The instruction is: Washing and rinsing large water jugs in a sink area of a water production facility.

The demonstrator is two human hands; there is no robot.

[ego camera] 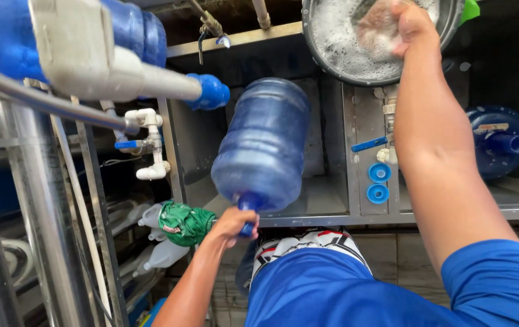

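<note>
— Two hands, two objects: which holds what?
— Left hand (233, 223) is clenched on the neck of a blue water jug (263, 144), tilted neck-down over the steel bench (332, 212). Right hand (409, 27) is closed on a soapy sponge (376, 29) inside the foamy metal basin (338, 54).
— Nearby?
— A second blue jug (500, 140) lies at right, a green cloth (185, 223) beside the left hand

left hand (233, 223) gripping neck of tilted blue water jug (263, 145), right hand (406, 27) pressing sudsy sponge (376, 29) in foamy metal basin (332, 57)
</note>
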